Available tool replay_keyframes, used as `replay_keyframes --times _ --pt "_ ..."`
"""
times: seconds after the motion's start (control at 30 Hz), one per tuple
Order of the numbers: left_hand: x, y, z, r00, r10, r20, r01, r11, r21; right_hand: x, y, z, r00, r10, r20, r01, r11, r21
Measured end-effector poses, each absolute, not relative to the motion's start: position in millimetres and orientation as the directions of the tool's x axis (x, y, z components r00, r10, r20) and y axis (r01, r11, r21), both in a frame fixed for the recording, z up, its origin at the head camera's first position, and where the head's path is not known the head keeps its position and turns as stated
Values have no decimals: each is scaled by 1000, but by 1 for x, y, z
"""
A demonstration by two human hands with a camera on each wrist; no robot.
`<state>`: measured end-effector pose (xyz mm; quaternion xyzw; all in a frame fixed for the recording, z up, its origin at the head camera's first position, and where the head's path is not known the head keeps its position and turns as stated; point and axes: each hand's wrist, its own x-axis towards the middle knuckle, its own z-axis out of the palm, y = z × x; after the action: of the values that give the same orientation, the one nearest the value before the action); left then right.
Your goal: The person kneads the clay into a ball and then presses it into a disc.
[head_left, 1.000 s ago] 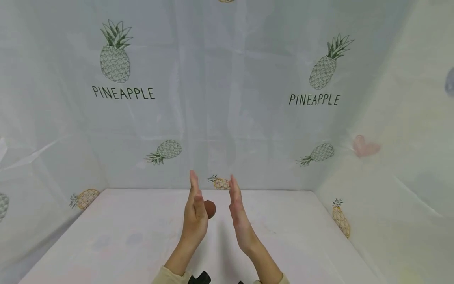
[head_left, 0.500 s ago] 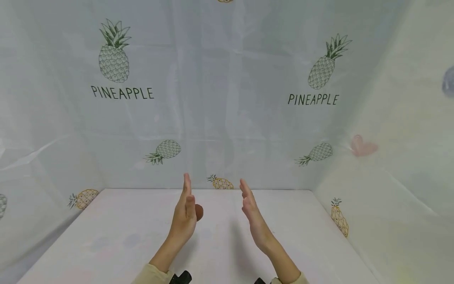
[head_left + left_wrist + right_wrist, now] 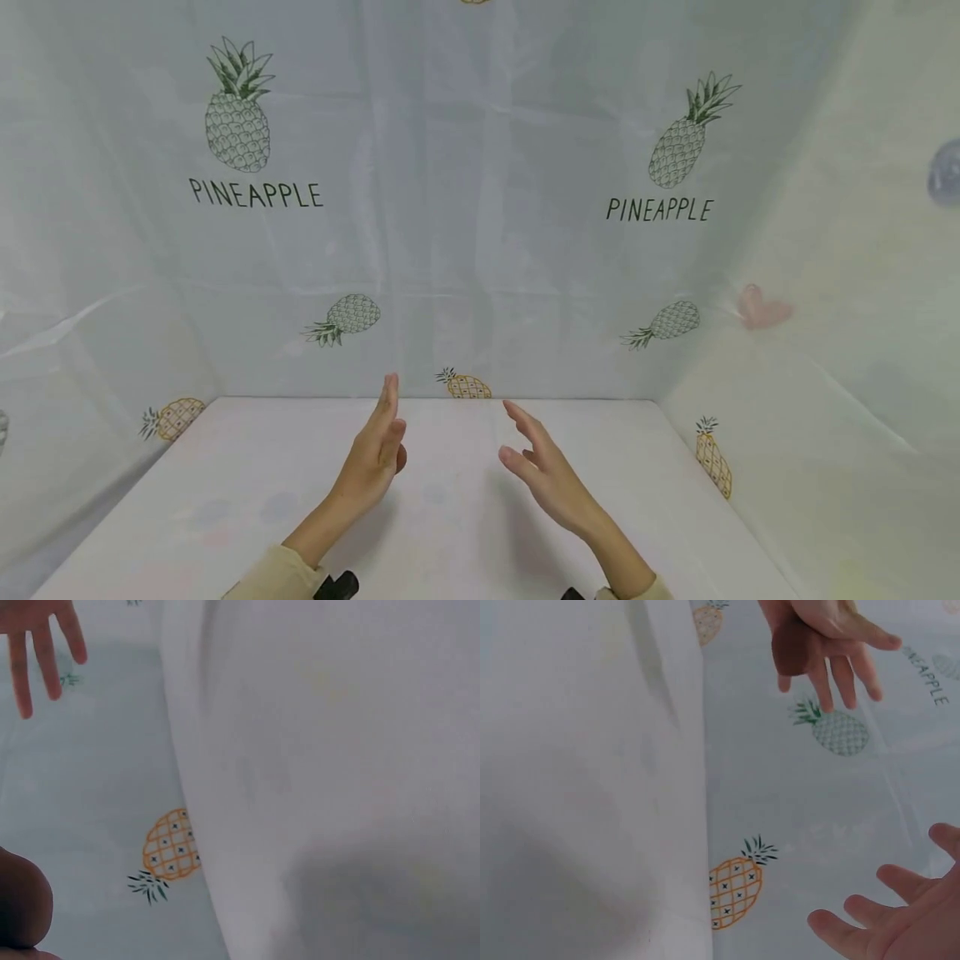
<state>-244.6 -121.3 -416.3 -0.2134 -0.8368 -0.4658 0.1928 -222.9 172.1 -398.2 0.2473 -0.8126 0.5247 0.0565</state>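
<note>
A smooth, brown, rounded object (image 3: 402,458) sits against the palm side of my left hand (image 3: 366,467), which is raised over the table with straight fingers. In the right wrist view, the same brown object (image 3: 790,648) lies at the little-finger side of that palm, with the fingers stretched out past it. It fills the lower left corner of the left wrist view, a sliver of finger beneath it. Across a gap, my right hand (image 3: 553,485) hovers with its fingers loosely spread and nothing in it; its fingertips also show in its own wrist view.
A white-covered table (image 3: 450,542) lies below both hands. Pale sheeting (image 3: 480,208) printed with pineapples hangs behind it, and more sheeting (image 3: 847,333) closes off the right side. Dark cameras sit at the wrists by the sleeves.
Both hands have moved apart and a little lower. The brown object has travelled left with the left hand. The right hand has turned, so its thumb now shows toward the middle.
</note>
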Motion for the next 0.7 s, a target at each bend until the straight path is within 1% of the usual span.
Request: replay_keyframes --times 0.13,0.33,0.57,0.7 --pt "-247 -133 -421 -846 217 486 518 550 655 -224 179 -404 -868 -350 353 -480 405 -778" --pt "-251 -149 -428 -865 253 433 482 658 578 -224 184 -409 -867 -364 340 -487 478 -731" --pt "-248 -163 -432 -915 276 294 397 750 529 -224 186 -412 -874 -392 287 -469 525 -710" --pt "-247 -169 -435 -935 291 201 353 798 489 -224 186 -415 -869 -405 284 -477 531 -701"
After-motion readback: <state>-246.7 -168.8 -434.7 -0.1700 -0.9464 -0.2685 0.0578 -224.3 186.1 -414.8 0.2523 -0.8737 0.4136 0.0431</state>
